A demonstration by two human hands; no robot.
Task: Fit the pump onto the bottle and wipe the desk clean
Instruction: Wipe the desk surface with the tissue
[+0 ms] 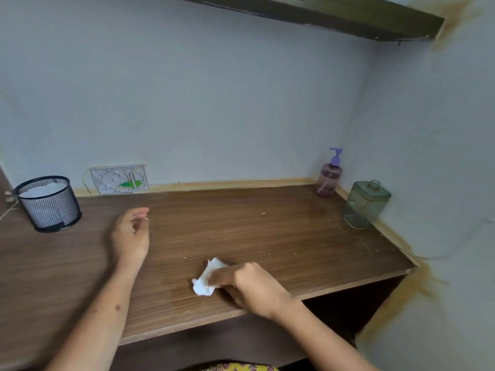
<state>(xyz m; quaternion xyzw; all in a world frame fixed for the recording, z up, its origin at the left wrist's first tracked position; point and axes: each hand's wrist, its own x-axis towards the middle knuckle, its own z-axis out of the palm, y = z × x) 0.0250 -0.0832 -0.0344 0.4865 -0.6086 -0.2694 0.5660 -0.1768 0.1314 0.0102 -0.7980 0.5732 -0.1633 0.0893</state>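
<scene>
A pink translucent bottle with a purple pump fitted on top stands upright in the desk's far right corner. My right hand presses a crumpled white tissue against the brown wooden desk near its front edge. My left hand hovers over the left middle of the desk, fingers loosely curled and holding nothing. Small crumbs dot the desk around the middle and right.
A green translucent square bottle without a cap stands at the right edge by the wall. A black mesh cup with white paper inside sits at the far left. A wall plate is mounted behind the desk. A dark shelf hangs overhead.
</scene>
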